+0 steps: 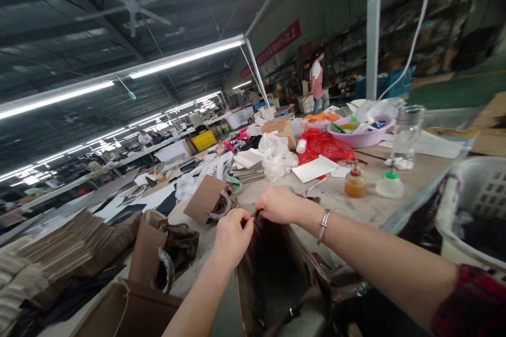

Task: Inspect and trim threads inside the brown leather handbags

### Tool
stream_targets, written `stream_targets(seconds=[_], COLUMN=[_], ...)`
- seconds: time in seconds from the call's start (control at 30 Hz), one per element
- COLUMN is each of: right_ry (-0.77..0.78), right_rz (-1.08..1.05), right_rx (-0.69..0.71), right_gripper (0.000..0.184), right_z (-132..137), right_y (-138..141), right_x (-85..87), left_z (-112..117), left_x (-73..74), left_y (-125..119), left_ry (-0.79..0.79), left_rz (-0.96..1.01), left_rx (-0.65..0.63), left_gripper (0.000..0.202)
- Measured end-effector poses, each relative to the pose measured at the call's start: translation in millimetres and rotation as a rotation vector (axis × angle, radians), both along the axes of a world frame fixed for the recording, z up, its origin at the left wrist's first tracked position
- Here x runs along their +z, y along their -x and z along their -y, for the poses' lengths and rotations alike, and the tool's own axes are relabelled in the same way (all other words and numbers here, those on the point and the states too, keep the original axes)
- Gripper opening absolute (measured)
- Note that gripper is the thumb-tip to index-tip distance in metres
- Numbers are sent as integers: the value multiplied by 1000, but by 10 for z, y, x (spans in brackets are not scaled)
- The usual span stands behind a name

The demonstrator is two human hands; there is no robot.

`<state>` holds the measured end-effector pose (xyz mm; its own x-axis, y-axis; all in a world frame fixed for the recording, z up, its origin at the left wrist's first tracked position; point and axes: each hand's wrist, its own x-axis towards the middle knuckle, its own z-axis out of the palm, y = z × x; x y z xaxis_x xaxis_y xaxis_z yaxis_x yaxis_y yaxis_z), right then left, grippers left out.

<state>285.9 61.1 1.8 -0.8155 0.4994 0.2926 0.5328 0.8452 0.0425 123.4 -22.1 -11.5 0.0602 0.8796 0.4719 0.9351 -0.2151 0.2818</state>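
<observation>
A brown handbag [272, 274] gapes open below my hands, its dark inside facing me. My left hand [234, 234] pinches the bag's far top edge with thumb and forefinger. Right beside it, my right hand [279, 205] is closed on the same edge, knuckles up, a bracelet on the wrist. The fingertips of both hands nearly meet, and exactly what lies between them is hidden. Just beyond and to the left sits another brown bag [205, 199] with a plastic-wrapped handle. A similar bag [147, 253] stands closer on the left.
Stacked brown panels [75, 247] lie at left. Behind my hands are a clear plastic bag [276, 155], red plastic [322, 147] and a lilac basin [356, 138]. An amber bottle [354, 184], a green-capped bottle [389, 186] and a glass jar [408, 134] stand right, near a white basket [478, 195].
</observation>
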Motion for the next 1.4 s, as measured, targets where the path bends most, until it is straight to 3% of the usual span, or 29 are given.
stream_targets(seconds=[0.47, 0.67, 0.77, 0.83, 1.0, 1.1, 1.4], right_ry=[139, 102, 83, 87, 100, 111, 127], right_rz=[-76, -61, -42, -41, -58, -62, -103], right_rx=[89, 76, 64, 57, 35, 31, 85], right_gripper=[22, 20, 20, 20, 21, 21, 17], right_z=[-60, -32, -11, -9, -33, -41, -59], right_y=[-72, -62, -40, -36, -43, -50, -76], right_x=[-9, 25, 42, 40, 8, 3, -3], left_z=[-30, -27, -1, 19, 56, 65, 37], left_x=[11, -22, -34, -25, 36, 68, 64], left_y=[-4, 31, 100, 146, 153, 106, 63], left_ry=[11, 75, 114, 163, 239, 238, 237], left_rz=[26, 121, 234, 208, -27, -81, 7], left_rx=[-6, 11, 28, 74, 136, 130, 107], left_gripper=[8, 2, 31, 46, 23, 24, 20])
